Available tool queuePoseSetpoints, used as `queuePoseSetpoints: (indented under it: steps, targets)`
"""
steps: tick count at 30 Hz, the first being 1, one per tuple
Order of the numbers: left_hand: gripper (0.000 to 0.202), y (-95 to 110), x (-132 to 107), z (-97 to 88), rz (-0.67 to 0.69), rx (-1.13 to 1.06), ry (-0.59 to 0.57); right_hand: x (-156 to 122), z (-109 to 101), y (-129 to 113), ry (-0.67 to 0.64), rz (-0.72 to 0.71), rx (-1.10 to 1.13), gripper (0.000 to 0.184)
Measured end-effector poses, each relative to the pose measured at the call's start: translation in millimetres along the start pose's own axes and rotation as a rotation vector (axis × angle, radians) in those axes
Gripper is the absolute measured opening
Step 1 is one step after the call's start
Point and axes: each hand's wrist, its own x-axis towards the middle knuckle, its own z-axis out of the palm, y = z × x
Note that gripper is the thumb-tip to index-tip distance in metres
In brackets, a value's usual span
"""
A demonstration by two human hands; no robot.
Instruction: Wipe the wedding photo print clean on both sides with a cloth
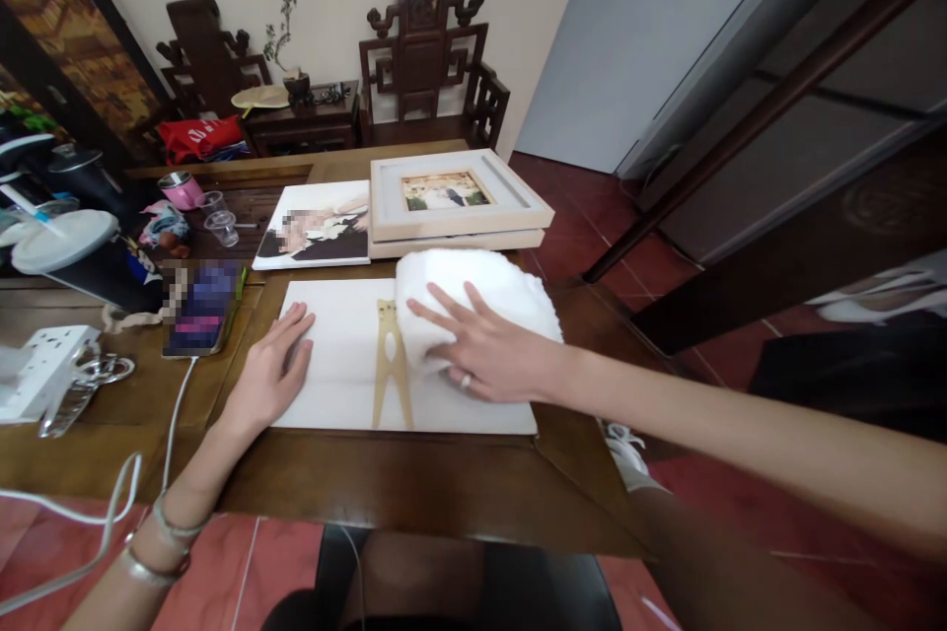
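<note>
A white board [340, 394] lies face down on the wooden table [414, 483], with a tan folding stand [391, 365] on its back. My left hand [270, 370] rests flat on the board's left edge, fingers stretched out. My right hand [484, 345] presses flat on a folded white towel [473, 291] that sits on the board's upper right part, fingers spread. Neither hand grips anything.
Behind the board lie a canvas photo print [315, 227] and stacked picture frames [455, 202]. A phone [203, 306] with a white cable, a power strip [44, 365], plastic cups [220, 222] and clutter fill the left. Carved wooden chairs [425, 49] stand at the back.
</note>
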Motion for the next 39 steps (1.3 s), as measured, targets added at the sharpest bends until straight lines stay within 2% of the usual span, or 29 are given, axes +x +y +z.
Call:
queuePoseSetpoints:
  steps: [5,8,10,13,17,20,22,24,28,30,32,35,37,39]
  targets:
    - [0.044,-2,-1,1.8,0.001,0.009,-0.008,-42,2,-51,0.041,-0.052,0.176,0.027]
    - [0.044,-3,-1,2.8,0.0,0.012,-0.007,-53,-14,-58,-0.008,-0.069,0.299,0.024]
    - [0.044,-2,-1,2.7,-0.001,0.013,-0.004,-50,-28,-48,-0.059,-0.045,0.347,0.025]
    - [0.044,0,0,1.3,-0.009,0.014,-0.009,-31,-40,-15,-0.115,0.08,0.332,0.026]
    - [0.045,2,0,-1.2,-0.013,-0.005,-0.01,2,-35,32,-0.04,0.157,0.245,0.026]
    - [0.046,3,0,-2.1,-0.014,-0.014,-0.005,15,-24,40,0.018,0.137,0.173,0.03]
    - [0.045,3,0,-2.1,-0.018,-0.011,-0.004,11,-14,28,0.021,0.071,0.092,0.03]
    - [0.044,2,0,-1.7,-0.019,-0.006,-0.005,-2,-3,5,0.036,0.004,0.037,0.028]
    - [0.045,1,0,-0.1,-0.009,0.006,-0.012,-40,15,-45,0.119,-0.064,0.114,0.023]
    - [0.044,0,0,0.7,-0.003,0.012,-0.011,-54,14,-61,0.136,-0.079,0.197,0.022]
    - [0.043,0,0,1.3,-0.001,0.016,-0.011,-60,5,-64,0.094,-0.08,0.281,0.023]
    - [0.044,0,0,1.4,0.001,0.013,-0.008,-54,-20,-48,-0.014,-0.063,0.379,0.024]
    - [0.044,1,0,0.9,0.001,0.01,-0.005,-42,-33,-27,-0.062,-0.005,0.383,0.025]
    - [0.045,1,0,0.2,-0.004,0.004,-0.005,-27,-38,-5,-0.085,0.049,0.336,0.025]
